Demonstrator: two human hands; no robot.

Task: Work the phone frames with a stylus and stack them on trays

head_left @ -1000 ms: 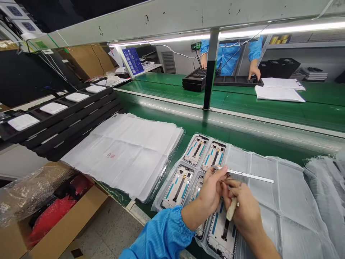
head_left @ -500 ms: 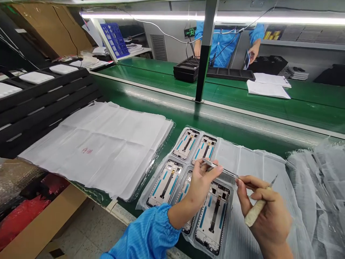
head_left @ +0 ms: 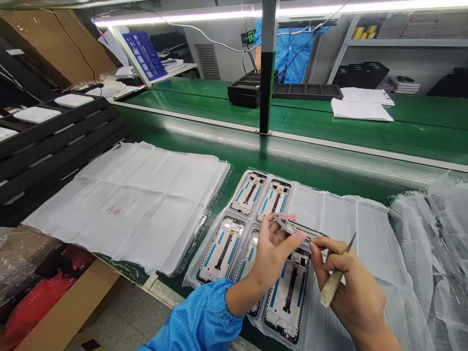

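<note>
Left hand (head_left: 272,253) pinches a thin metal strip (head_left: 298,228) between thumb and fingers, right over the clear tray of phone screens (head_left: 193,273). Right hand (head_left: 351,297) grips a pointed pick (head_left: 332,285), fingertips (head_left: 313,242) against the strip's end. Red stamp (head_left: 114,210) on the white bag (head_left: 146,195) left of the tray, can't read it. Strip's turned flatter than half a second ago.

Blue sleeve (head_left: 197,317), gathered elastic cuff, bare hands (head_left: 274,256).

Red stamp (head_left: 114,210), too blurred to read
</note>
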